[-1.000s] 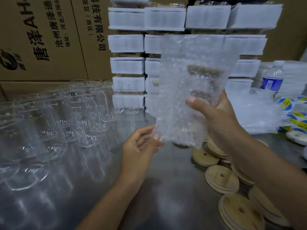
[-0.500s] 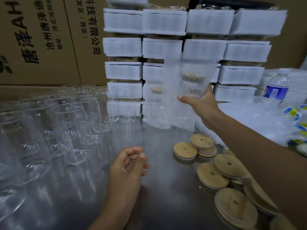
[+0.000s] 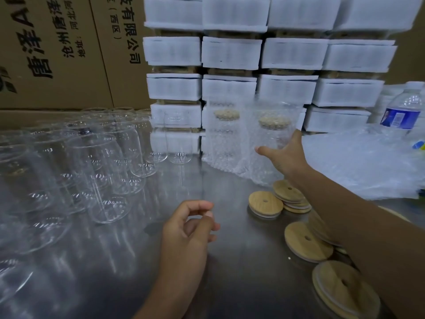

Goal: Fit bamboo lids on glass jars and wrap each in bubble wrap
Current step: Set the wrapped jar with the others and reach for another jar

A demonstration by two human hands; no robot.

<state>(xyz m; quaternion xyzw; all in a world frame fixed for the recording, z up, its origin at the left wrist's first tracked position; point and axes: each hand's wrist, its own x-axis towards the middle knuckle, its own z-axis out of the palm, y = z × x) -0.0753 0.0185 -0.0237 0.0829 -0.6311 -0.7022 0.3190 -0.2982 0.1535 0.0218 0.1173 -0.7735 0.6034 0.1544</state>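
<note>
My right hand is stretched far forward and grips a bubble-wrapped lidded jar, which stands on the steel table. A second wrapped jar stands just left of it. My left hand hovers low over the table's middle, fingers loosely curled, holding nothing. Many bare glass jars crowd the left side of the table. Round bamboo lids with a centre hole lie in loose stacks under my right forearm.
Stacks of white foam-packed boxes rise behind the wrapped jars. Cardboard cartons line the back left. A heap of bubble wrap and a water bottle sit at the right.
My right hand carried the wrapped jar forward and down onto the table beside the other wrapped jar. My left hand let go of the wrap and dropped toward the table.
</note>
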